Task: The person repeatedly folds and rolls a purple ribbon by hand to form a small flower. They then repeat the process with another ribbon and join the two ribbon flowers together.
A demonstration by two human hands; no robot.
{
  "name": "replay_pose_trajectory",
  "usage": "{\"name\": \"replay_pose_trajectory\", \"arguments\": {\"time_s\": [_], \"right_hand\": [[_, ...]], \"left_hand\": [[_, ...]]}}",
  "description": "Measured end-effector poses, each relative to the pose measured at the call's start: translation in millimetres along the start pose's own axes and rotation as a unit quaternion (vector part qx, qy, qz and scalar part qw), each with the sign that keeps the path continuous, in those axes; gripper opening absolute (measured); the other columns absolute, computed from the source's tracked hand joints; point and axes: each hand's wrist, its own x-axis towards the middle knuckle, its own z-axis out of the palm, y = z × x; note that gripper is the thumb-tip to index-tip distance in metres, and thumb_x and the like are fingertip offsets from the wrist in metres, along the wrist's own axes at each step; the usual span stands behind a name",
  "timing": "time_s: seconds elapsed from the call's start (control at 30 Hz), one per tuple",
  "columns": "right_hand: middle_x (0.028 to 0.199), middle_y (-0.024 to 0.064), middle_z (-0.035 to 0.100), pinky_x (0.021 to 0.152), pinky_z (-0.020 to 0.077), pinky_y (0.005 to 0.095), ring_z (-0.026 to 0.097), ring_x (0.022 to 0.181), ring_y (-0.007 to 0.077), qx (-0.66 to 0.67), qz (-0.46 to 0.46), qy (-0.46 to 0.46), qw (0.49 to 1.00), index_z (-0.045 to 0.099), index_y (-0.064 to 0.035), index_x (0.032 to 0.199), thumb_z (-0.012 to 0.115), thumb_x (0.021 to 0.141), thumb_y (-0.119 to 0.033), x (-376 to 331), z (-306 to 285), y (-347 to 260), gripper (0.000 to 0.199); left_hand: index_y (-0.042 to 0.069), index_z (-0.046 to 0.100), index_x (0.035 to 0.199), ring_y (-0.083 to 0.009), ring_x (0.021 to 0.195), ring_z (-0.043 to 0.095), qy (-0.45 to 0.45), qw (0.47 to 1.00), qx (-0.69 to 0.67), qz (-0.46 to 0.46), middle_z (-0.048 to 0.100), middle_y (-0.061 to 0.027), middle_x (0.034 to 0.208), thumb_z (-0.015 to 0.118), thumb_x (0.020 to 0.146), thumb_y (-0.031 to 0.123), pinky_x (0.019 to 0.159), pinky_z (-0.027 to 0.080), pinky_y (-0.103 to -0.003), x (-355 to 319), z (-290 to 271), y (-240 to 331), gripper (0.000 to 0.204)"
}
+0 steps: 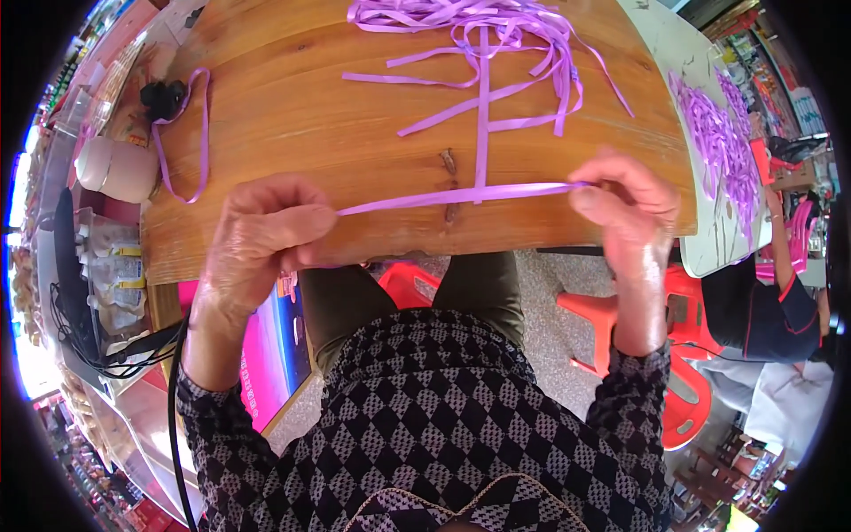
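A purple ribbon strip (452, 196) is stretched taut across the near edge of the wooden table (310, 115). My left hand (266, 235) pinches its left end and my right hand (625, 199) pinches its right end. A second purple strip (482, 106) lies on the table at a right angle to the taut one and runs back to a loose pile of purple ribbons (479, 22) at the far edge. Both hands are closed on the ribbon over the table's front edge.
A loop of purple ribbon (202, 133) lies at the table's left by a small black object (164, 96). A white table (709, 133) to the right holds more purple ribbons (722, 142), with another person (780, 301) beside it. Red plastic stools (683, 355) stand below.
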Motion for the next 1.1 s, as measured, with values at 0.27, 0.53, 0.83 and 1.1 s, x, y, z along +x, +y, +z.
{"name": "replay_pose_trajectory", "arguments": {"time_s": [0.27, 0.53, 0.83, 1.1], "right_hand": [[0.079, 0.0023, 0.059, 0.065, 0.0402, 0.0184, 0.054, 0.072, 0.0084, -0.032, 0.006, 0.044, 0.998, 0.064, 0.0019, 0.084, 0.07, 0.07, 0.001, -8, -21, 19, 0.016], [0.08, 0.0019, 0.061, 0.068, 0.0407, 0.0185, 0.054, 0.072, 0.0078, -0.04, 0.037, 0.15, 0.987, 0.064, 0.0018, 0.088, 0.067, 0.07, 0.003, -10, -69, 49, 0.018], [0.079, 0.0048, 0.063, 0.067, 0.0429, 0.0214, 0.056, 0.072, 0.0117, -0.096, 0.073, 0.332, 0.935, 0.065, 0.0031, 0.088, 0.063, 0.071, 0.005, -14, -184, 105, 0.017], [0.079, 0.0049, 0.062, 0.07, 0.0442, 0.0225, 0.057, 0.074, 0.0119, -0.111, 0.083, 0.355, 0.925, 0.064, 0.0021, 0.09, 0.064, 0.073, 0.003, -13, -195, 101, 0.017]], "left_hand": [[0.0, 0.062, 0.076, -0.0032, 0.055, 0.047, 0.054, 0.986, 0.156, 0.023, 0.055, 0.0026, 0.062, 0.068, 0.074, 0.01, 0.05, 0.034, -0.017, -11, -9, -12, 0.012], [0.001, 0.06, 0.071, -0.0032, 0.053, 0.046, 0.061, 0.979, 0.192, -0.011, 0.053, 0.0029, 0.06, 0.063, 0.071, 0.01, 0.049, 0.032, -0.017, -24, -36, -6, 0.009], [0.004, 0.05, 0.068, -0.004, 0.043, 0.037, 0.179, 0.972, 0.135, 0.07, 0.043, 0.0033, 0.05, 0.062, 0.071, 0.019, 0.04, 0.026, -0.018, -35, -123, -19, 0.019], [0.005, 0.052, 0.076, -0.0041, 0.043, 0.039, 0.131, 0.979, 0.13, 0.088, 0.045, 0.0033, 0.054, 0.065, 0.077, 0.024, 0.039, 0.027, -0.017, -25, -159, -32, 0.023]]}}
